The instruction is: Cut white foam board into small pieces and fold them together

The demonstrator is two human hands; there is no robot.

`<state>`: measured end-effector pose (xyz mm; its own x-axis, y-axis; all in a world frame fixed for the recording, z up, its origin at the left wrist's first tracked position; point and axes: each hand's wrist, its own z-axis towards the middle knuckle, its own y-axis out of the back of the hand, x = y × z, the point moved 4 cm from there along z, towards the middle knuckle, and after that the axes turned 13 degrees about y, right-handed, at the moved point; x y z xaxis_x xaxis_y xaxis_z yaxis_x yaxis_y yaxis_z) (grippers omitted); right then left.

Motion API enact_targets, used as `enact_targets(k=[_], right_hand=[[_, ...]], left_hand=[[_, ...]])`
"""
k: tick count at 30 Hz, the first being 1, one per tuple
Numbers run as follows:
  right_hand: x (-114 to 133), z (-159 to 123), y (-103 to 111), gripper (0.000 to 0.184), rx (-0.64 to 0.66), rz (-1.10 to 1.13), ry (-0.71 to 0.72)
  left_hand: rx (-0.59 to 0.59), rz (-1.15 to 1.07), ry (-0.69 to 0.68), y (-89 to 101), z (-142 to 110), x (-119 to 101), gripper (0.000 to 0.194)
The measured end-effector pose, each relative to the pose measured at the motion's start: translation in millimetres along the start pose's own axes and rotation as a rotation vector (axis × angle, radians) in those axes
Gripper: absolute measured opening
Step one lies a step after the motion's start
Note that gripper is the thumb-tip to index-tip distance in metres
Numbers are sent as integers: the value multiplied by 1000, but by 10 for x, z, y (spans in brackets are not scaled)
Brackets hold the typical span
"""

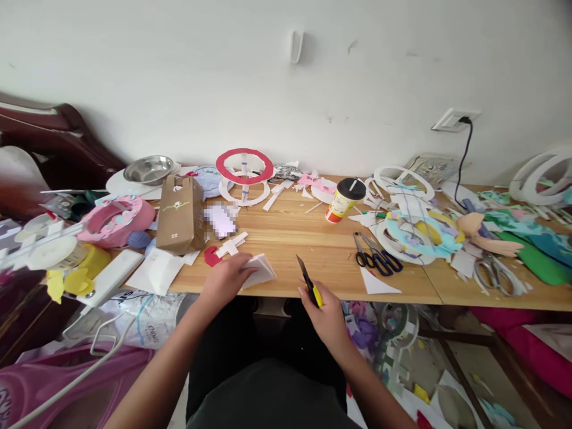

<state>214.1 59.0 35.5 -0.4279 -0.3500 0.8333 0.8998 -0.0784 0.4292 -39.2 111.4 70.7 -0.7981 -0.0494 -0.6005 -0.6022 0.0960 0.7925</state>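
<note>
L hand pinches white paper at near edge of tabletop; R hand closed round yel/blk cutter (blade out, pointing far-left).

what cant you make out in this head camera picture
All in the head view:
Part of the cutter's handle: covered by the right hand.
Part of the white piece: covered by the left hand.
Contents of the cup: hidden by its black lid.
The pixelated item: blurred out.
White rings: cut off by the right edge.
</note>
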Motion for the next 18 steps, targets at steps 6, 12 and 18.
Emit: enact_targets(k=[6,12,18], right_hand=[[-34,51,-401,52,46,402,-285],[-188,42,-210,50,-94,379,-373],[-633,-106,389,59,-339,144,-414]], left_hand=[[164,-552,340,46,-169,224,44],[186,-1050,489,-251,-289,353,46],[73,-1088,479,-909,15,431,62]])
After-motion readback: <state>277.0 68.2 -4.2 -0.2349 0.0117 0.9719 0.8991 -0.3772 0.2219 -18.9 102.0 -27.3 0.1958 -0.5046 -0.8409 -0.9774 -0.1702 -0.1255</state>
